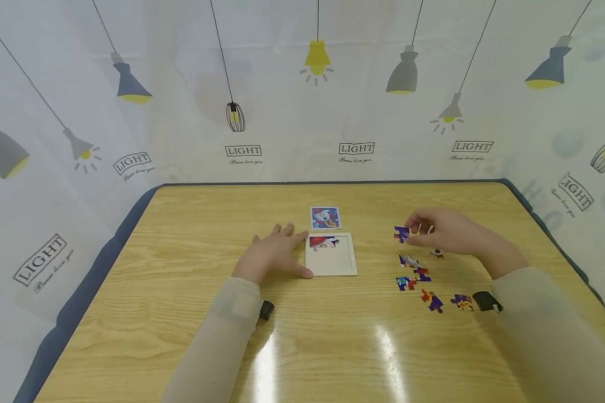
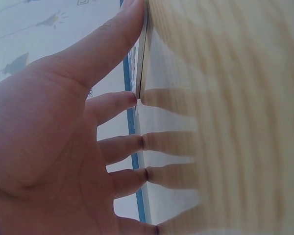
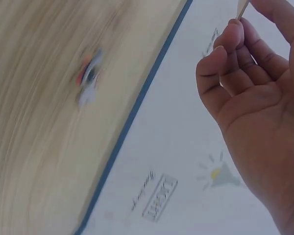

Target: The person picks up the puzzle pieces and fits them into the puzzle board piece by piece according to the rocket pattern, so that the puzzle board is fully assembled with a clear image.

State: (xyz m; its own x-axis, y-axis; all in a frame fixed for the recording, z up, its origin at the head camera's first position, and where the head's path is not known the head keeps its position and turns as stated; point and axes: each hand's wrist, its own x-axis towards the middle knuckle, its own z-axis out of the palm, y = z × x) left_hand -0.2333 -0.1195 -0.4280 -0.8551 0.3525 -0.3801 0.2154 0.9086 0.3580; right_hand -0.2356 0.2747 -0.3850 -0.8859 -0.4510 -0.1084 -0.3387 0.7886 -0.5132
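My right hand (image 1: 446, 230) pinches a purple jigsaw piece (image 1: 400, 233) between thumb and fingers, above the table's right side. In the right wrist view only the thin edge of that piece (image 3: 242, 9) shows at the fingertips. My left hand (image 1: 274, 254) rests with its fingers spread, thumb and forefinger at the left edge of a white puzzle tray (image 1: 335, 265). Joined red, white and purple pieces (image 1: 322, 242) lie in the tray's upper left part. The left wrist view shows the fingertips of this hand (image 2: 54, 142) on the tabletop, the thumb against the tray's side.
Behind the tray lies a square picture card (image 1: 325, 218) with a white cartoon animal. Several loose jigsaw pieces (image 1: 405, 283) are scattered on the wooden table (image 1: 181, 313) to the right, one piece (image 1: 437, 253) beneath my right hand. A patterned curtain (image 1: 282, 129) hangs behind the table's far edge.
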